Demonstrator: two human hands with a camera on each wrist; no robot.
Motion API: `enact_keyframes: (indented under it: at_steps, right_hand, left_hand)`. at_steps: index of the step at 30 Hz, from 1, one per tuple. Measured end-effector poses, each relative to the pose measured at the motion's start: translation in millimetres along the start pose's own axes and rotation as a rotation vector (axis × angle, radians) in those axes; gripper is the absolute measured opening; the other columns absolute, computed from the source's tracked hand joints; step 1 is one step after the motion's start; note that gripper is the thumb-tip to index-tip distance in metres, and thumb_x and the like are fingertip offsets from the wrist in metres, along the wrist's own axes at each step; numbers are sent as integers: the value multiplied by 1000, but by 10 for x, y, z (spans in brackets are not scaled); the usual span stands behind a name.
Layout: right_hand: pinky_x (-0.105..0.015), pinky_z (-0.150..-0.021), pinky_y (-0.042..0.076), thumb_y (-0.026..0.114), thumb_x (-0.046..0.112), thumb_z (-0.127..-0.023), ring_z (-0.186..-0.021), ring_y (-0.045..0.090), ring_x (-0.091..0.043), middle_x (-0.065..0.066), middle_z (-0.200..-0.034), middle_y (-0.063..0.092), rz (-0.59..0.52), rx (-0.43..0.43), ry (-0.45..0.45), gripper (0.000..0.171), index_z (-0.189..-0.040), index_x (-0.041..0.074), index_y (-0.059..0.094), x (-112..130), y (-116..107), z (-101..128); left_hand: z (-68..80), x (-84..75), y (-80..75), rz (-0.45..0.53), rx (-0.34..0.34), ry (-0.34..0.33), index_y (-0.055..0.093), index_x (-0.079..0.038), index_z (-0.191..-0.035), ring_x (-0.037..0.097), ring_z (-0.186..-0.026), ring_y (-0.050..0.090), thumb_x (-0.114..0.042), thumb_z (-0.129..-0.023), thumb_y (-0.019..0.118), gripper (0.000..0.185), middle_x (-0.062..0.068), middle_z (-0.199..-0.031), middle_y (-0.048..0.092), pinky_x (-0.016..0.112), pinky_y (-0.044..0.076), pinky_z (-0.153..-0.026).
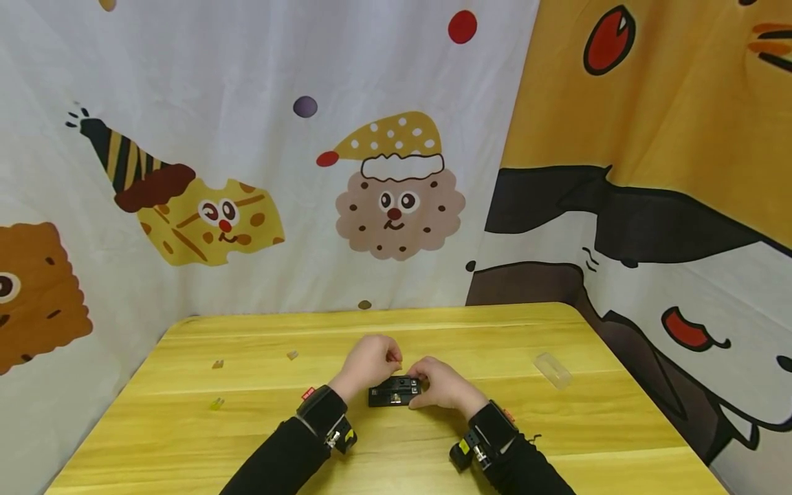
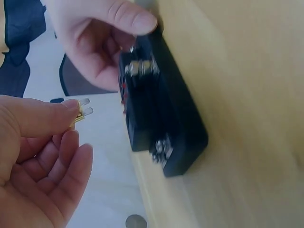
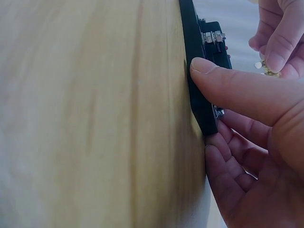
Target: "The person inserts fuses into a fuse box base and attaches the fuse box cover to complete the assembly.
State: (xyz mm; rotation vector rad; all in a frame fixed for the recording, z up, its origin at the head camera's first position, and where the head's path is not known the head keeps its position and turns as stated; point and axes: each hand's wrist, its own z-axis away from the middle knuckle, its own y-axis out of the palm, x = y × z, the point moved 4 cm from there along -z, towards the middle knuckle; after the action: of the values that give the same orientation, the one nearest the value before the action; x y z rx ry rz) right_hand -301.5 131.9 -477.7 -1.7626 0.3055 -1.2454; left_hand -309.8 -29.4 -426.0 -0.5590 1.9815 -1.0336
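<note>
Both hands grip: right [image 1: 441, 386] steadies a black rectangular block [image 1: 394, 392], left [image 1: 366, 363] pinches what seems a small yellow two-pronged fuse [image 2: 80, 112].

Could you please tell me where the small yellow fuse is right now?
In the left wrist view the fuse is pinched by the left hand, just left of the black fuse holder.

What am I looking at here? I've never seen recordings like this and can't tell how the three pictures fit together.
A person works with bare hands and wears three cameras. The head view looks down on a wooden table. The wrist views show the same moment up close, tilted sideways. The right hand holds a black block with metal clips steady on the table. The left hand pinches a small yellow fuse beside the block. A clear plastic case and a few small pieces also lie on the table.
</note>
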Motion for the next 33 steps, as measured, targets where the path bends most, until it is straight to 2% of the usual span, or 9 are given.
enact_keyframes:
  at_steps: [10,33]
  right_hand:
    - [-38,-82,46,89,17,-72,-88,52,-18,-2,-98,55,-5,3,-11,38,-101,7,67,7,-7,3]
    - [-36,-81,46,89,15,-71,-87,52,-18,-1,-96,55,3,-15,-30,37,-98,7,66,-32,5,-7]
  left_hand:
    - [12,-60,127,-38,-1,-5,72,-15,-74,6,-65,56,-10,-76,82,12,-10,-70,63,23,46,-61]
    - [9,-77,206,-107,22,15,72,-16,-75,7,-66,58,-10,-78,81,10,-10,-71,63,24,48,-62]
